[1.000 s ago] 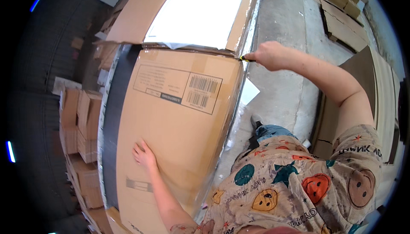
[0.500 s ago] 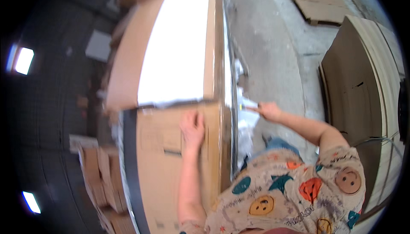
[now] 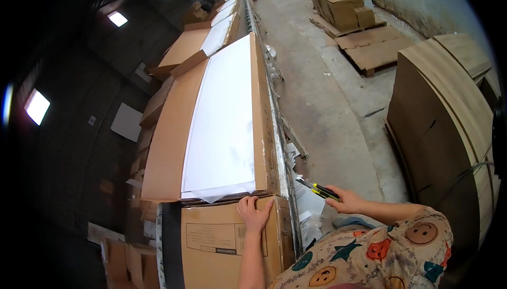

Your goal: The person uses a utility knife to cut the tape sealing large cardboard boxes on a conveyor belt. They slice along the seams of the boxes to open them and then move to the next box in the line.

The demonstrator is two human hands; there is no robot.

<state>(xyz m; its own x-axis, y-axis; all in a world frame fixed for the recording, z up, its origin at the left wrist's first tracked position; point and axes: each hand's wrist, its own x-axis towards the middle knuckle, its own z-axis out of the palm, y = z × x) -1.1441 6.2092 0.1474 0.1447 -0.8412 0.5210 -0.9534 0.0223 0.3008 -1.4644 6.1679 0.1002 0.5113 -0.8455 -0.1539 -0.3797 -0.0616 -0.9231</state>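
Note:
My left hand (image 3: 254, 216) rests on top of a closed brown cardboard box (image 3: 211, 265), at its far edge. Its fingertips reach that edge and the thumb is spread away to the right. My right hand (image 3: 346, 202) grips a black and yellow utility knife (image 3: 323, 190), held in the air to the right of the box, clear of it. The knife points forward and left. Directly beyond the closed box lies an open carton with a white panel (image 3: 224, 115) in it. Thin translucent wrapping (image 3: 211, 194) sticks out at the panel's near end.
The boxes stand in a long row on a metal-edged conveyor (image 3: 289, 188). White scraps (image 3: 309, 204) lie below its right side. Tall stacked boards (image 3: 438, 125) stand at right. Farther off, a pallet (image 3: 369, 51) carries flat cardboard, with stacked cartons (image 3: 340, 12) behind.
The view has tilted up, showing more of the row ahead. My left hand has slid forward to the box's far edge, and its fingers have spread. The knife stays in my right hand.

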